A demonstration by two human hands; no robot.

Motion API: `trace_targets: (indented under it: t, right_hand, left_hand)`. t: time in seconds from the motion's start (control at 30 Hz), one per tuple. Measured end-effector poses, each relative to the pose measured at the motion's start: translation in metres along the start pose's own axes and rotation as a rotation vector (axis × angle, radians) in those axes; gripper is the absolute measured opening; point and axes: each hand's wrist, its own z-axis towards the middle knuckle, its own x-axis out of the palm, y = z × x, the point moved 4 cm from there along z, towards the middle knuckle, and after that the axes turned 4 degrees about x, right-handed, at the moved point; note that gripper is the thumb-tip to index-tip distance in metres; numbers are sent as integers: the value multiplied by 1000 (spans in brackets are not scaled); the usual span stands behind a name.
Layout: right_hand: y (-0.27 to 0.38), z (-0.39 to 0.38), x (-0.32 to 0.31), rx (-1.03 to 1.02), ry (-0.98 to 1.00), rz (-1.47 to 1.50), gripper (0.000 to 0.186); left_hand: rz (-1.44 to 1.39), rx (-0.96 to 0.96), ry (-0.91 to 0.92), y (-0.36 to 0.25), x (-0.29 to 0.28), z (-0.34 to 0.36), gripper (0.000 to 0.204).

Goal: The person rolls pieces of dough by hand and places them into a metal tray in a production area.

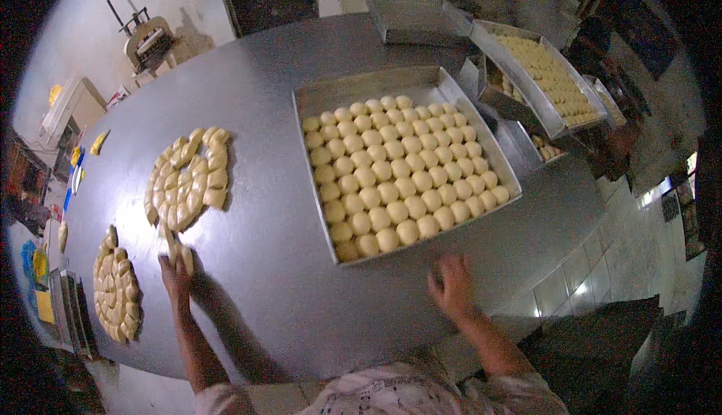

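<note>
My left hand (176,274) reaches over the left part of the metal table, its fingers closed on a strip of pale dough pieces (172,245). The strip trails from the near end of a large pile of cut dough (186,182). A second pile of dough pieces (116,287) lies farther left. On my right, a square metal tray (368,82) carries several rows of round dough balls (398,168). My right hand (451,283) hovers by the tray's near right edge, thumb apart from slightly bent fingers, with no dough visible in it.
Behind the tray on the right, another tray (541,77) of dough balls rests tilted over other metal trays. A metal tray (414,24) sits at the table's far edge. A hand-press machine with a lever (147,43) stands at the back left. Tiled floor (594,272) lies beyond the right edge.
</note>
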Motion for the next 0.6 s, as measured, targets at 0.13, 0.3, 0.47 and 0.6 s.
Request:
trace_targets:
  t: [0.13,0.3,0.47,0.6]
  right_hand:
    - [-41,12,-58,122,362,241,29]
    - [-36,192,-100,-179,-128,416,29]
    - [-68,363,-79,80,-729,892,27]
    - [-80,390,24,163,-488,627,29]
  left_hand:
    - [-544,-356,112,-53,-7,-80,31]
    - [-872,-553,-182,-159,-20,-142,38]
    - [-1134,-544,-1,-207,17,-153,32]
    - [-861,-498,-21,-240,10,-169,28]
